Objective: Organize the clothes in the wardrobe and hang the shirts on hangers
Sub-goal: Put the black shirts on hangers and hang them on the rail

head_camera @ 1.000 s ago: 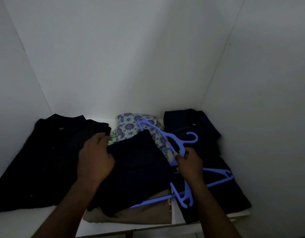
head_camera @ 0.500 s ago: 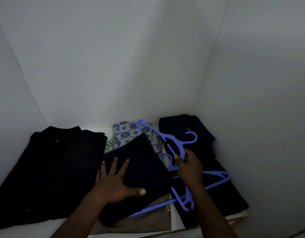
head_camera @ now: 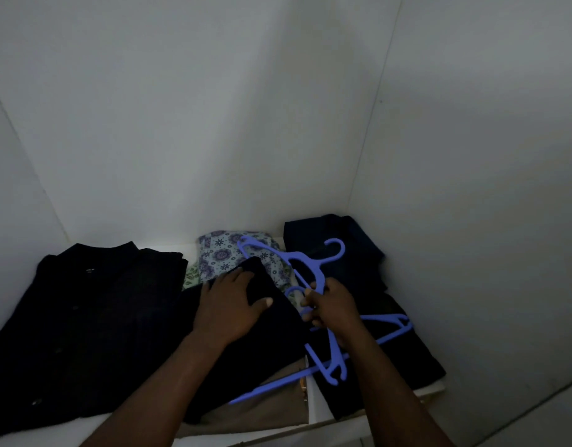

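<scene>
The left hand [head_camera: 228,304] pressed flat, fingers spread, on the folded dark garment [head_camera: 271,343] mid-shelf [head_camera: 313,409]. Just right of it, the right hand [head_camera: 333,306] gripped the blue hangers [head_camera: 296,257] by their necks. Their long arms crossed diagonally, with one hook towards the back-right.
</scene>
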A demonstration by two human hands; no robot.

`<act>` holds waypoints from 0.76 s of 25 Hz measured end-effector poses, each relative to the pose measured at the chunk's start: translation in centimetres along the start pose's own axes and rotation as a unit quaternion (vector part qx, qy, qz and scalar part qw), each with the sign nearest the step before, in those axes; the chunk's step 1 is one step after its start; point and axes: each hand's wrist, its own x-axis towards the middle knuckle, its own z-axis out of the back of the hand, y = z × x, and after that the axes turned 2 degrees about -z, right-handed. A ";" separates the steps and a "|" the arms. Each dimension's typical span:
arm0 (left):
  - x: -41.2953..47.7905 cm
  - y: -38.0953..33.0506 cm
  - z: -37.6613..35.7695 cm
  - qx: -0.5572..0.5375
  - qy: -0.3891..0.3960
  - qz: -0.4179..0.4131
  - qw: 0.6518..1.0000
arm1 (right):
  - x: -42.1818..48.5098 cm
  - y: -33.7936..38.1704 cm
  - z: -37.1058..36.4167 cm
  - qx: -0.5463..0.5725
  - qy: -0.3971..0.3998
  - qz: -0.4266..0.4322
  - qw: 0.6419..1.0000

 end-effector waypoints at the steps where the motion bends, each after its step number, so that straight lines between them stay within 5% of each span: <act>1: 0.9 -0.5 -0.2 0.001 0.026 -0.018 0.999 | -0.1 0.4 -0.2 0.010 0.004 -0.003 1.000; 6: 3.0 -2.1 -1.7 0.055 0.113 -0.021 0.992 | -0.9 1.1 -0.6 0.029 0.010 -0.007 1.000; 13: 8.0 -2.1 4.7 0.115 -0.087 -0.109 0.984 | -4.0 6.6 0.2 0.118 0.064 0.027 0.991; 19: 11.6 -2.7 14.2 0.248 -0.143 -0.203 0.936 | -7.1 13.6 1.0 0.106 0.100 0.106 0.984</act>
